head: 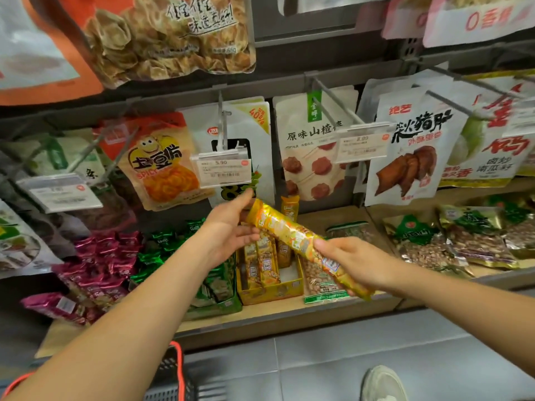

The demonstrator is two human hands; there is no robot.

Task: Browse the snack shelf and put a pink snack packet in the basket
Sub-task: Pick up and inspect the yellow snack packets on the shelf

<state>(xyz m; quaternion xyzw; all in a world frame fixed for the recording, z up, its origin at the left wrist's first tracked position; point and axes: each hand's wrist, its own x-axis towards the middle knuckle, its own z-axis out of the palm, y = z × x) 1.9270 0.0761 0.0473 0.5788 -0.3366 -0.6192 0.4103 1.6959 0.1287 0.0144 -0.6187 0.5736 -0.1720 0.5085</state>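
Note:
A long yellow-orange snack packet is held slantwise in front of the shelf. My right hand grips its lower end, and my left hand holds its upper end with fingers partly spread. Pink snack packets lie piled on the lower shelf at the left, below and left of my left hand. The dark basket with an orange handle hangs from my left forearm at the bottom edge, mostly hidden by the arm.
Green packets and a yellow display box of small bars sit between the pink pile and peanut bags. Hanging bags and price tags on hooks fill the rack above. A shoe stands on the grey floor.

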